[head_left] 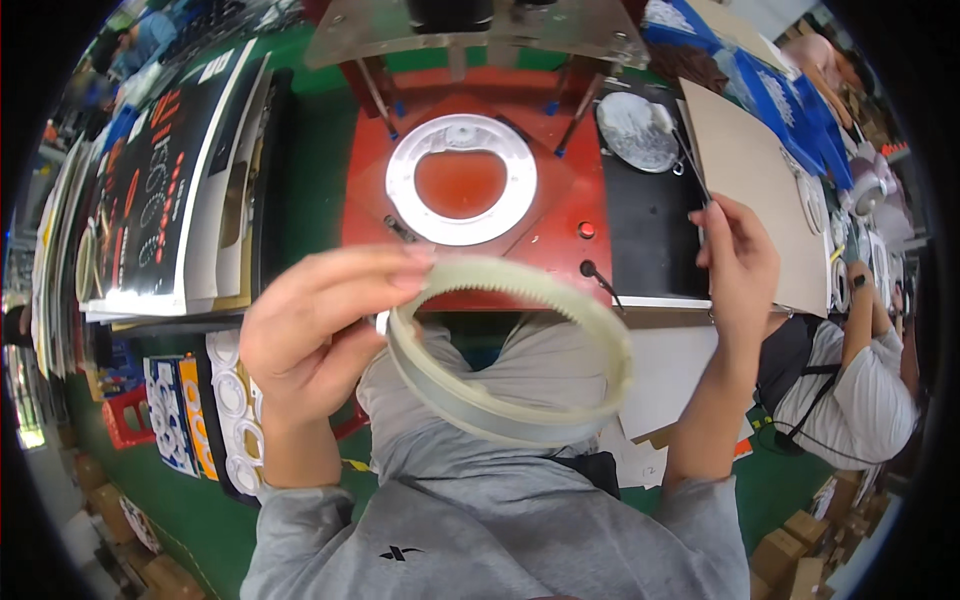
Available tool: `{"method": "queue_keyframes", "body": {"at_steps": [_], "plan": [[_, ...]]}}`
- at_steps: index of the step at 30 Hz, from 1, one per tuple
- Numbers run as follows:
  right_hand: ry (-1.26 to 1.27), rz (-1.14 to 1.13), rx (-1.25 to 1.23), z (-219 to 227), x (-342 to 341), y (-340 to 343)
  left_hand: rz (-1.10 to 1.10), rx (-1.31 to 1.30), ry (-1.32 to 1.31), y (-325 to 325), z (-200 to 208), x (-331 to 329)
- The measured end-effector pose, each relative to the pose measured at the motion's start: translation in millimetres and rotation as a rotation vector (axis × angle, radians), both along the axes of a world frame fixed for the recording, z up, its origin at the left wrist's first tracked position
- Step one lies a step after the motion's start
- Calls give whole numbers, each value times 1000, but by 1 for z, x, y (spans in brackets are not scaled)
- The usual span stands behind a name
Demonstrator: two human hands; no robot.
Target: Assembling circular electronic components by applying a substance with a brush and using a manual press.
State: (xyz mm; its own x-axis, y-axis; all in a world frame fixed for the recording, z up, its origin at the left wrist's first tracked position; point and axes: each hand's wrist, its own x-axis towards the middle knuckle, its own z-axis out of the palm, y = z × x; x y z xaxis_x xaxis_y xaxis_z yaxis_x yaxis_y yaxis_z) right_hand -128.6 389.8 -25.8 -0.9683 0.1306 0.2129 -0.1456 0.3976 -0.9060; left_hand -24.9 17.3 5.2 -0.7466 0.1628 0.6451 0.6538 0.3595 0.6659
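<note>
My left hand (pixel 318 335) pinches the edge of a pale, translucent plastic ring (pixel 480 412) with fine teeth on its inner side. The ring hangs tilted above my lap, slightly blurred. In my right hand (pixel 740 250), a thin dark stick-like tool (pixel 692 160) is gripped between thumb and fingers. Its far end reaches toward a round dish (pixel 637 132) smeared with whitish-grey paste; whether it touches the paste I cannot tell. Ahead, a white ring-shaped part (pixel 405 180) lies flat on a red machine base (pixel 375 220), apart from both hands.
Metal posts (pixel 370 95) hold a clear plate (pixel 350 45) over the red base. A red button (pixel 586 230) and a black cable (pixel 600 282) sit at its right front. Printed boards (pixel 150 200) stand at left, a cardboard sheet (pixel 750 190) at right. A co-worker (pixel 850 400) sits beyond.
</note>
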Motion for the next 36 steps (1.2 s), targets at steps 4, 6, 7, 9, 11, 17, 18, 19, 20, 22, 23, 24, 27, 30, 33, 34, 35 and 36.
{"method": "queue_keyframes", "body": {"at_steps": [4,6,7,9,11,17,18,19,20,22,23,24,27,30,33,34,35,36], "plan": [[-129,186,-221,15,31,4,5,-105,151,1,11,-14],[-171,288,-297,20,42,4,-4,-102,180,3,11,-21],[-176,295,-299,23,46,2,-21,-94,214,3,12,-22],[-148,390,-312,28,55,1,-10,-146,183,2,14,-23],[-116,448,-330,32,57,0,-41,-139,174,3,12,-25],[149,584,9,52,53,-27,-59,-24,170,6,2,-19],[148,581,6,54,51,-30,-61,-27,167,8,0,-18],[162,615,53,56,48,-34,-52,24,155,9,-3,-17],[174,648,102,57,46,-37,-43,77,140,11,-5,-17],[212,661,109,54,41,-45,-61,127,112,11,-7,-18],[260,684,127,55,41,-49,-70,184,96,9,-8,-17],[258,686,125,58,42,-51,-52,204,128,10,-9,-16],[435,629,341,69,46,-50,-57,189,67,3,-5,-12],[382,589,628,95,60,-40,-54,77,57,-2,-1,-12],[361,630,790,120,68,-35,-71,-179,106,-3,9,-12],[397,648,780,125,67,-35,-71,-179,101,-3,11,-9],[400,650,766,135,64,-30,-72,-199,129,-3,11,-11],[404,653,752,142,62,-25,-70,-219,158,-3,11,-12]]}}
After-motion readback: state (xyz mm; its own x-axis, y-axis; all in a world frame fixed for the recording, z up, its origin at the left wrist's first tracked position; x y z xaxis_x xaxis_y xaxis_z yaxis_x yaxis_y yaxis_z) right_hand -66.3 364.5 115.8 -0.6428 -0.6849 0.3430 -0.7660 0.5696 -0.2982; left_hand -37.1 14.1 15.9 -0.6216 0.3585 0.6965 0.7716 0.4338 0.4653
